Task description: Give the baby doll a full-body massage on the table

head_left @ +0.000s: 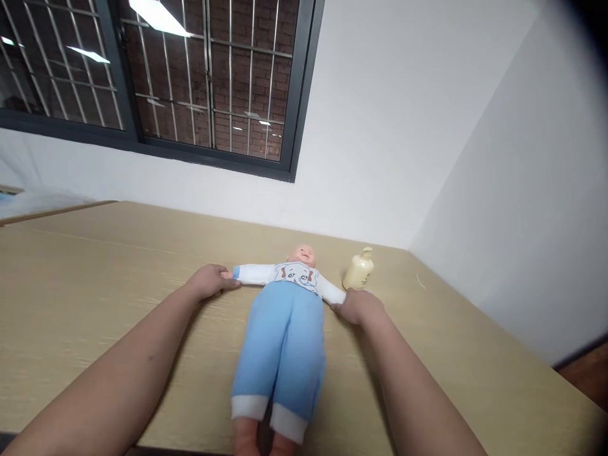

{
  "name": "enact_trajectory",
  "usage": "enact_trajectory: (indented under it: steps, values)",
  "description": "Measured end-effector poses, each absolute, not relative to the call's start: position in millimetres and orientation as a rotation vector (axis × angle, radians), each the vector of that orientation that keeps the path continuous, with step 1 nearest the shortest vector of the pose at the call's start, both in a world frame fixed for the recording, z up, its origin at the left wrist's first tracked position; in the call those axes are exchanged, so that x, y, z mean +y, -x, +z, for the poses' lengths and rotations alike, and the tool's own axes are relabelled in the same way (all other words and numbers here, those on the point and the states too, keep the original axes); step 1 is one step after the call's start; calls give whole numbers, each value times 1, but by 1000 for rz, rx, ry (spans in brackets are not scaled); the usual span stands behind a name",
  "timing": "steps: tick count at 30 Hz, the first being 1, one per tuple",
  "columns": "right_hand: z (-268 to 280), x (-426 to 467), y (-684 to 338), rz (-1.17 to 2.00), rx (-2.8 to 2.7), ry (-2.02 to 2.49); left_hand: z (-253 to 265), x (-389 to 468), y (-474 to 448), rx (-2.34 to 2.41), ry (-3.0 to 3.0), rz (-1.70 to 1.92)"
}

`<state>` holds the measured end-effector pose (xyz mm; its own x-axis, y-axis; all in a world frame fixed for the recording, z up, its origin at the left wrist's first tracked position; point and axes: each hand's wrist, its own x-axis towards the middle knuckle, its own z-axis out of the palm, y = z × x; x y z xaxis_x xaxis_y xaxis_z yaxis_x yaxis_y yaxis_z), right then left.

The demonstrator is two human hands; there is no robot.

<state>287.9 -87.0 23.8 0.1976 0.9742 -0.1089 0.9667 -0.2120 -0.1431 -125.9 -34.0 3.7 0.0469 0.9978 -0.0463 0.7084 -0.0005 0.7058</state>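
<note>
A baby doll [287,335] lies on its back on the wooden table, head toward the wall and feet toward me. It wears blue trousers with white cuffs and a white top with an elephant face on the chest. Both doll arms are stretched out sideways. My left hand [209,282] is closed around the doll's hand at the blue sleeve cuff. At the other sleeve's end, my right hand [361,306] is closed, hiding the doll's hand there. Just behind my right hand stands a cream pump bottle [360,269] with dark markings.
The table [118,253] runs back to a white wall [380,114] and into a corner at right. A thin pale strip [420,281] lies right of the bottle. A dark-framed window [292,126] with bars is above; whitish plastic sheeting [42,206] shows at far left.
</note>
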Motion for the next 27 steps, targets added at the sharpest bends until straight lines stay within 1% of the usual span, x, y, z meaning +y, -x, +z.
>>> enact_trajectory:
  steps: [4,9,11,13,15,18,22,27]
  values:
    - [15,-78,-293,344,-1958,2351,-5,-28,130,1510,-1616,855]
    - [8,-71,-311,496,-1914,2237,-11,-20,138,1352,-1285,952]
    - [7,-72,-321,707,-1831,2161,-12,-17,140,1326,-1233,964]
    - [5,-74,-332,1045,-1718,2013,-14,-14,141,1321,-1214,955]
    - [0,-75,-340,1376,-1567,1770,-14,-11,140,1333,-1205,949]
    - [-8,-77,-351,1665,-1346,1421,-16,-9,141,1352,-1199,958]
    - [-16,-76,-360,1801,-1159,1148,-21,-13,142,1351,-1211,1033]
    - [-23,-77,-362,1756,-1025,1028,-27,-21,138,1295,-1247,1155]
